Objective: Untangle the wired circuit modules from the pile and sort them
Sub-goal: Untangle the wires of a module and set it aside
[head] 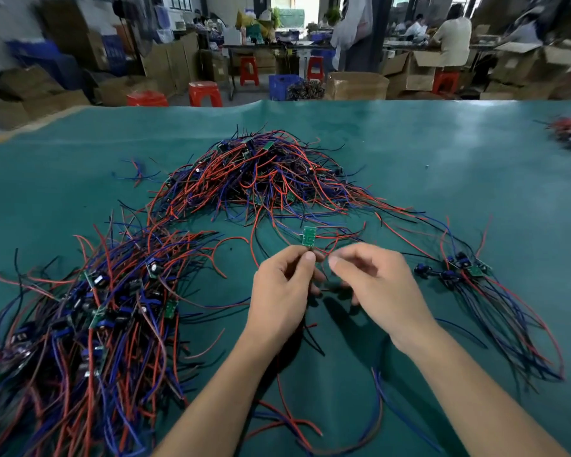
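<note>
Two bare hands meeting just above the middle of a teal-green table mat (409,153). Left hand (282,288) pinching the lower end of a small green rectangular circuit module (309,236) between thumb and forefinger, board held upright with its printed face toward the camera. Right hand (378,285) just beside it, fingers loosely curled and blurred — thumb and forefinger seemingly closed on a thin wire near the module's base, though too smeared to tell for certain. Red and blue wires (340,234) trailing from the module back toward a large tangled heap of red, blue and black wired modules (261,173) farther up the mat. A second, denser heap of wired modules (89,311) lying to the left; a smaller laid-out bunch of modules with long leads (468,272) to the right. Probably mid-untangle: best done by keeping the board steady in the left pinch and drawing each lead out slowly with the right, following it through the knot rather than yanking — a snagged wire could drag the heap or strain a solder joint. Both forearms reaching in from the bottom edge, wrists angled inward, elbows out of sight.
</note>
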Demonstrator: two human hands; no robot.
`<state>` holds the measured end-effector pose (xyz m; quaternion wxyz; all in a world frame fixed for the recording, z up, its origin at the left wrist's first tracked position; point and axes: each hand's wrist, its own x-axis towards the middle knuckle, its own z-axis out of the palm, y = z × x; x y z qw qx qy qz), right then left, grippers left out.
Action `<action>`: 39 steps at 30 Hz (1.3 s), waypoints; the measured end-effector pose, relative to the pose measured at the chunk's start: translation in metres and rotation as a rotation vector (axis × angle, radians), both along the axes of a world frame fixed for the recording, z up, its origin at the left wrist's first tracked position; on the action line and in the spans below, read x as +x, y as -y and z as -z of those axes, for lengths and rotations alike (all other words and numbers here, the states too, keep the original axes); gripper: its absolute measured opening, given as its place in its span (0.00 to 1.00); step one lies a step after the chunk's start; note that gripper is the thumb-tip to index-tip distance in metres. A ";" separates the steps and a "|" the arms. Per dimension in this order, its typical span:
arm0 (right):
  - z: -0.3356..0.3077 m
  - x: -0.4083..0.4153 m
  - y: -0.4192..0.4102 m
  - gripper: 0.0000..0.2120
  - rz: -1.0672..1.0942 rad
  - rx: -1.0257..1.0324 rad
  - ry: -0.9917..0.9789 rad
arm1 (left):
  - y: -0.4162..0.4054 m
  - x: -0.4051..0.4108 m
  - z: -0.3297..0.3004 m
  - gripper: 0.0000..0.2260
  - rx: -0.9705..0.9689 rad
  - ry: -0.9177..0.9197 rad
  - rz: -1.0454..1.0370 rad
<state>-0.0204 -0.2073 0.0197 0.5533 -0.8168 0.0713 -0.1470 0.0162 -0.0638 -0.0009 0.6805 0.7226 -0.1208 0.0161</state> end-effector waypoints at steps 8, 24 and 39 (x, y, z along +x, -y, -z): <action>-0.005 -0.004 0.000 0.04 0.069 -0.382 0.193 | 0.001 -0.001 0.000 0.09 0.008 0.021 0.034; -0.002 -0.005 -0.005 0.06 -0.049 -0.482 0.273 | 0.001 0.000 -0.001 0.10 -0.046 -0.007 -0.034; 0.008 0.005 -0.005 0.09 0.041 -0.069 0.031 | 0.001 -0.003 -0.004 0.19 -0.024 -0.054 0.034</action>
